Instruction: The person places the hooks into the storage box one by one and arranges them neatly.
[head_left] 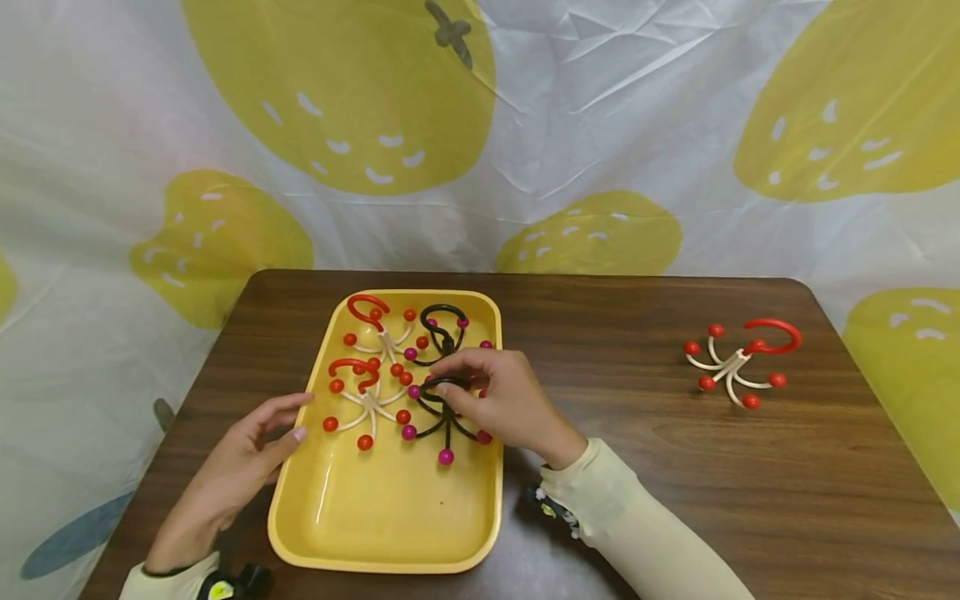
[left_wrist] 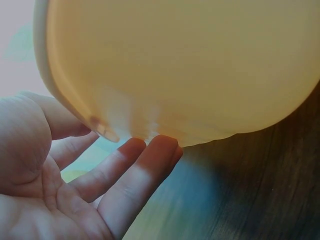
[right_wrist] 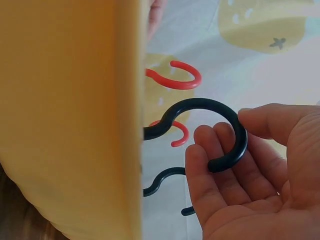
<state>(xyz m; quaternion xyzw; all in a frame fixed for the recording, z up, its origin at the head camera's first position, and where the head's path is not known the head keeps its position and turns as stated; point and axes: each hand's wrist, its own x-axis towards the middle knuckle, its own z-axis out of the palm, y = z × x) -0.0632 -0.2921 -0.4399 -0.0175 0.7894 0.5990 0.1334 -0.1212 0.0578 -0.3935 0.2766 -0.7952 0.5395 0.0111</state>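
Observation:
My right hand [head_left: 498, 396] holds the curved hook of the nearer black hanger [head_left: 447, 425], whose several arms end in magenta balls. In the right wrist view, thumb and fingers lie about this black hook [right_wrist: 200, 103]. A second black hanger [head_left: 447, 343] stands just behind it. Left of these, two white hangers with red hooks and red balls, one farther [head_left: 386, 340] and one nearer [head_left: 367, 402], stand in the yellow tray [head_left: 390, 525]. At the tray's left rim, my left hand [head_left: 240, 458] rests with loosely bent fingers; in the left wrist view its fingertips [left_wrist: 162, 147] touch the tray wall.
Another white hanger with a red hook [head_left: 738, 362] stands on the brown wooden table [head_left: 600, 333] at the right. A pale cloth with yellow fruit prints [head_left: 585, 229] hangs behind the table's back edge. The tray's front part shows bare yellow floor.

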